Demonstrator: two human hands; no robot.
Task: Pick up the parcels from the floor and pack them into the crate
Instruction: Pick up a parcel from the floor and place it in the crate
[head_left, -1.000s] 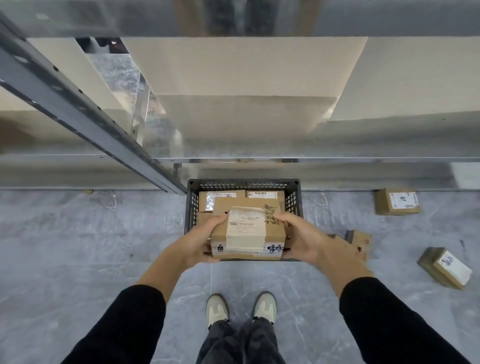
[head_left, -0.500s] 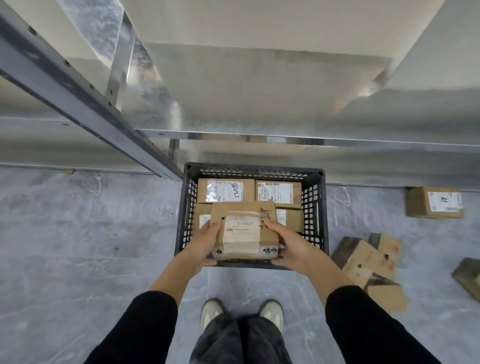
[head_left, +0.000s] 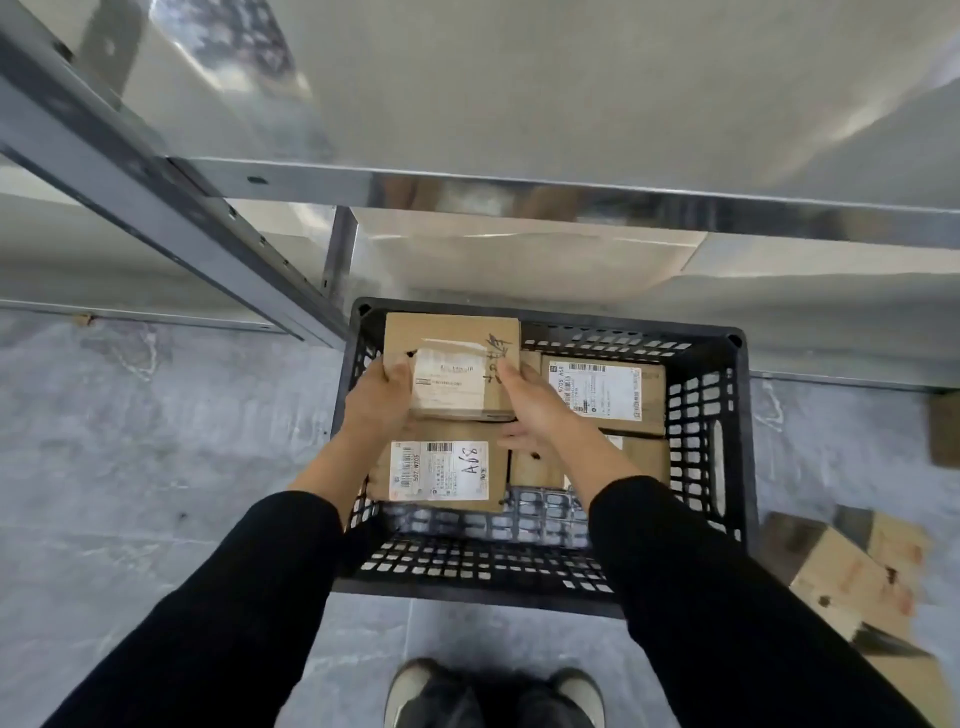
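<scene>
Both hands (head_left: 376, 400) (head_left: 535, 405) grip a parcel (head_left: 451, 336) at the crate's (head_left: 735, 415) far-left corner.

Brown labelled parcel (head_left: 451, 364) held over black crate (head_left: 727, 441), far-left corner.

A grey metal shelving rack (head_left: 519, 189) stands ahead of me, its slanted upright (head_left: 156, 205) crossing at left. Pale boards (head_left: 519, 260) lie on the low shelf. Grey marbled floor (head_left: 156, 467) spreads below, with my shoes (head_left: 413, 688) at the bottom edge.
</scene>
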